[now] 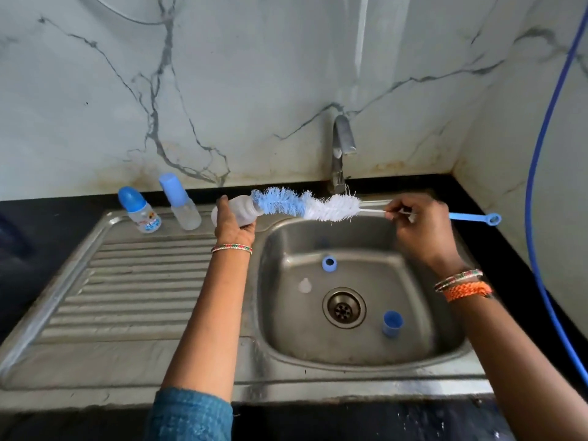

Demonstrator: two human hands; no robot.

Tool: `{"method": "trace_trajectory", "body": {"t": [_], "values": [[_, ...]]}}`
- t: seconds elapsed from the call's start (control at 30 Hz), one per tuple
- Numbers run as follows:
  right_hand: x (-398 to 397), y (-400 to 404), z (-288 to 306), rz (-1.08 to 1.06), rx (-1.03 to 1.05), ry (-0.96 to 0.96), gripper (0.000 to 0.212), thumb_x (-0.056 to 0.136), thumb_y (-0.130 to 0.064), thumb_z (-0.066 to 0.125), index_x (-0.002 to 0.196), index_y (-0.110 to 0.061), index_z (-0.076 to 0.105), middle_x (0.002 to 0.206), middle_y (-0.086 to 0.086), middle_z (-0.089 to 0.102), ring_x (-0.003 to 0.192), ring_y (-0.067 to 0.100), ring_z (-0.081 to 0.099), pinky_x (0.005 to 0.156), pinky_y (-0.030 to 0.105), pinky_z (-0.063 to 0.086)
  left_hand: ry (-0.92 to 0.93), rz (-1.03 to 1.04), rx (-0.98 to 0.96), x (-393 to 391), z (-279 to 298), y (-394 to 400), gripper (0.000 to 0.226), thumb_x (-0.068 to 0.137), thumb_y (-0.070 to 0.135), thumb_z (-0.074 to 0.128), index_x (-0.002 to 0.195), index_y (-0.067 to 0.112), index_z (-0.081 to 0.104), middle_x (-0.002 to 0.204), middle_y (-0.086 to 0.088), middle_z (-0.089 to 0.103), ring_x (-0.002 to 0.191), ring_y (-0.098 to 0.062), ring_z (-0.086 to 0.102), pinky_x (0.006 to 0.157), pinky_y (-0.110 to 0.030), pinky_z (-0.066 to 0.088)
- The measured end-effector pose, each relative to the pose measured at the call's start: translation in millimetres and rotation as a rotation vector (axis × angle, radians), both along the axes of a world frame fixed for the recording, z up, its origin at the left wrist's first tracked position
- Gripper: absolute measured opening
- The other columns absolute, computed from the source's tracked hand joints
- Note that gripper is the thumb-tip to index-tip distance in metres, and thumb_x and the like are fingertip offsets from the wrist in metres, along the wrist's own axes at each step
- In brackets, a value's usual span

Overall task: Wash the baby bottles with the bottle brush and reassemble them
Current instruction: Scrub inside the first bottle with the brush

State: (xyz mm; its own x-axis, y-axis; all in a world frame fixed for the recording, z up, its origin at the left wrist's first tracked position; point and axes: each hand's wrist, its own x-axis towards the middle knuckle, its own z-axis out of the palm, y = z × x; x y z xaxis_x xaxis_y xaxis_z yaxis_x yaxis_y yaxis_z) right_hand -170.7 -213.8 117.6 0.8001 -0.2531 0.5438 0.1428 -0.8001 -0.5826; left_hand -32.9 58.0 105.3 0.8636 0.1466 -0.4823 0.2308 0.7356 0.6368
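My left hand (234, 226) grips a clear, uncapped baby bottle (245, 208) held sideways over the sink's left rim, its mouth pointing right. My right hand (420, 230) pinches the wire stem of the blue-and-white bottle brush (305, 205). The brush's tip sits at the bottle's mouth, and its blue handle (477, 217) sticks out to the right. In the basin lie a blue ring (329, 263), a clear teat (304, 285) and a blue cap (392, 323). Two capped bottles (140, 210) (183, 202) stand at the back of the draining board.
The steel sink basin (439, 329) has a drain (343, 308) in the middle and a tap (342, 148) at the back, with no water running. A ribbed draining board (127, 297) lies to the left. A blue hose (541, 154) hangs along the right wall.
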Motion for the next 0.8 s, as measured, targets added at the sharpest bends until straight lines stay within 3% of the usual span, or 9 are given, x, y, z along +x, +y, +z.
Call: {"method": "trace_trajectory", "body": {"t": [0.1,0.23,0.3,0.37,0.43,0.57,0.8], "values": [[-2.5,-4.7,-0.7,-0.016,-0.015,0.004,0.017,0.077,0.006,0.066,0.078,-0.011,0.069,0.081,0.002,0.067,0.079,0.021,0.061,0.072,0.040,0.052,0.001,0.008,-0.007,2.6,-2.2,1.2,0.028,0.094,0.037,0.049,0.102,0.011,0.046,0.083,-0.007,0.055,0.072,-0.017,0.057,0.043,-0.020,0.050],[-5.9,-4.9,-3.9,-0.019,-0.074,0.006,0.020,0.075,0.008,0.065,0.076,-0.012,0.068,0.079,0.002,0.066,0.080,0.023,0.060,0.069,0.041,0.052,0.036,0.029,0.104,-3.0,-3.0,-7.4,0.050,0.086,0.033,0.062,0.123,0.003,0.045,0.117,-0.013,0.061,0.099,-0.026,0.064,0.061,-0.033,0.059],[-6.5,-0.6,-1.5,-0.042,-0.124,-0.008,0.020,0.074,0.008,0.063,0.076,-0.012,0.067,0.079,0.003,0.066,0.081,0.026,0.059,0.067,0.040,0.051,0.061,0.098,0.135,-6.7,-1.4,-17.9,0.058,0.081,0.026,0.069,0.127,0.002,0.042,0.122,-0.015,0.057,0.099,-0.028,0.064,0.066,-0.038,0.058],[-7.8,4.1,2.7,-0.064,-0.209,-0.063,0.019,0.072,0.008,0.062,0.076,-0.010,0.066,0.077,0.004,0.065,0.079,0.028,0.058,0.063,0.037,0.050,0.081,0.148,0.156,-9.2,-0.2,-28.4,0.052,0.081,0.022,0.071,0.120,0.005,0.040,0.117,-0.015,0.054,0.093,-0.028,0.061,0.068,-0.040,0.054],[-10.1,10.5,6.4,-0.052,-0.306,-0.120,0.018,0.071,0.008,0.061,0.076,-0.009,0.066,0.074,0.005,0.063,0.075,0.029,0.057,0.060,0.036,0.048,0.060,0.096,0.162,-13.3,0.1,-39.2,0.047,0.081,0.023,0.071,0.113,0.007,0.040,0.113,-0.015,0.054,0.091,-0.029,0.060,0.063,-0.040,0.054],[-14.7,24.0,6.7,-0.073,-0.474,-0.183,0.018,0.071,0.006,0.065,0.078,-0.010,0.069,0.072,0.005,0.060,0.070,0.030,0.055,0.061,0.034,0.041,-0.033,-0.058,0.160,-25.3,-1.8,-56.0,0.053,0.080,0.023,0.073,0.122,0.004,0.045,0.105,-0.013,0.056,0.082,-0.025,0.061,0.046,-0.033,0.053],[-19.1,19.3,8.2,-0.050,-0.498,-0.104,0.020,0.065,0.007,0.067,0.075,-0.011,0.067,0.066,0.004,0.059,0.064,0.030,0.056,0.054,0.032,0.043,-0.060,-0.138,0.074,-31.5,-8.8,-55.8,0.058,0.079,0.023,0.075,0.126,0.005,0.045,0.110,-0.015,0.056,0.092,-0.027,0.061,0.050,-0.036,0.055]]}}
